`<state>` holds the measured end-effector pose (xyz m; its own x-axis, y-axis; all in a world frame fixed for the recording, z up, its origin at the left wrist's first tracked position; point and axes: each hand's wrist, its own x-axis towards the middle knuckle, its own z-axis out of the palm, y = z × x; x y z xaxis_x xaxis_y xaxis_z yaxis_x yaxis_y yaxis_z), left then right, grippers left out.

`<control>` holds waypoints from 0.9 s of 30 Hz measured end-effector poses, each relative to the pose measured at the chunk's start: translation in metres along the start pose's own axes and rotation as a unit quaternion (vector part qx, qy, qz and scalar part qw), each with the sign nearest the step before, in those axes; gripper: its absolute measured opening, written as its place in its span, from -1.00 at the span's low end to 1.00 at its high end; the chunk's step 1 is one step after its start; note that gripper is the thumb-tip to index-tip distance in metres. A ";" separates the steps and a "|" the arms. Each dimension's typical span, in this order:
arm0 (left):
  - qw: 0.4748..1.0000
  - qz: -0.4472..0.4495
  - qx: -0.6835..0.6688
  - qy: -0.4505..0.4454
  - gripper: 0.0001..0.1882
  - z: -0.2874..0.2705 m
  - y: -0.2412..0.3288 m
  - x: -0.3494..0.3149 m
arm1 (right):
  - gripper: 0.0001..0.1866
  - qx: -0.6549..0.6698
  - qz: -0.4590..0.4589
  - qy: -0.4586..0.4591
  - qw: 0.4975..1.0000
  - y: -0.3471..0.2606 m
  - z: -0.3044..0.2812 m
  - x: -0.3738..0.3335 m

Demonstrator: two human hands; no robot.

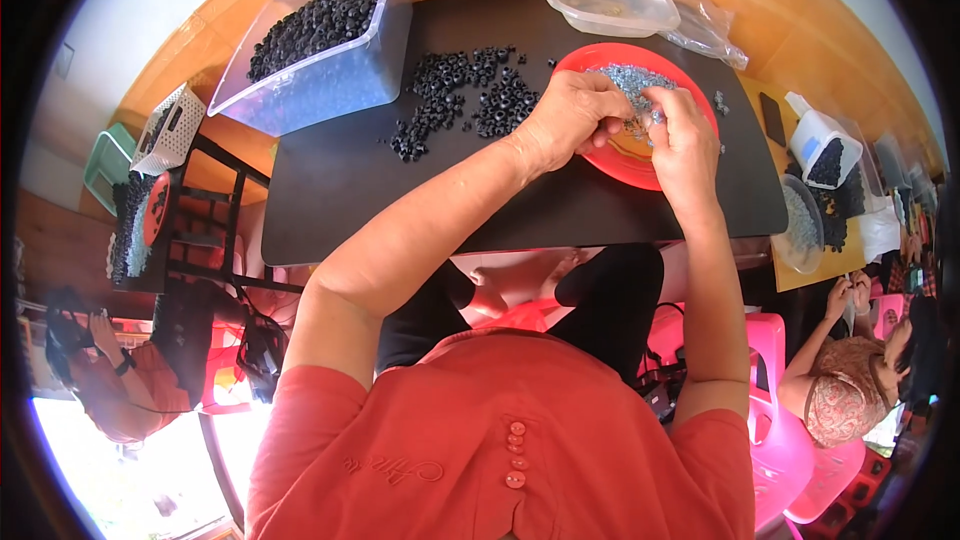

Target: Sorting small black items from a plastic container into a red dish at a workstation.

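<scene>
Standing beyond the dark table's left edge, a white perforated basket (170,140) is just beside a green basket (103,168). On the dark table (400,202), at its far left corner, a clear plastic bin (335,95) bears a heap of black pieces (322,28). Loose black rings (505,106) lie scattered to the right of it, between the bin and the middle of the surface. The left hand (575,118) is over the left rim of a red plate (612,172), its fingers curled narrow; whether they grip anything cannot be told. The plate lies toward the surface's right edge and carries small pale blue pieces (632,80), mostly on its far side. Behind it, at the far edge, is a clear container (615,24). The right hand (686,145) reaches over the plate's right part, fingers bent close to the left hand's; a pale bit shows at the tips, though a firm hold cannot be confirmed. A crumpled clear bag (708,30) lies at the far right corner. Past the right edge, on a neighbouring table, are a white tub (812,130) and a clear bowl (800,258).
</scene>
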<state>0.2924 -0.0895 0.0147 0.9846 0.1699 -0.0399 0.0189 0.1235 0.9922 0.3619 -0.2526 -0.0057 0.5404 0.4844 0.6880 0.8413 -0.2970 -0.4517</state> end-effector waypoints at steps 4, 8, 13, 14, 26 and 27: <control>0.998 -0.038 -0.047 -0.020 -0.89 -0.002 0.002 -0.001 | -0.76 0.162 -0.001 -0.022 0.987 0.006 0.000 0.003; 0.998 -0.060 -0.024 0.022 -0.91 0.000 0.000 0.003 | -0.76 0.056 0.013 -0.004 0.998 0.023 0.010 0.000; 0.994 0.020 0.096 0.044 -0.90 -0.006 -0.008 0.003 | -0.85 -0.002 0.015 -0.019 1.000 0.018 -0.001 -0.005; 0.979 0.099 0.171 0.042 -0.89 -0.009 -0.013 0.003 | -0.85 -0.001 0.016 -0.019 1.000 0.017 -0.003 -0.004; 0.728 0.238 0.643 0.016 -0.87 -0.002 -0.035 0.040 | -0.87 -0.242 -0.056 -0.157 0.956 0.025 0.010 0.000; 0.734 0.266 0.625 0.016 -0.87 -0.003 -0.036 0.040 | -0.87 -0.229 -0.056 -0.128 0.963 0.026 0.006 -0.002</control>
<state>0.3309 -0.0840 -0.0233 0.9066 -0.1057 0.4085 -0.2023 -0.9585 0.2009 0.3826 -0.2558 -0.0221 0.4742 0.7044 0.5282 0.8437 -0.5350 -0.0441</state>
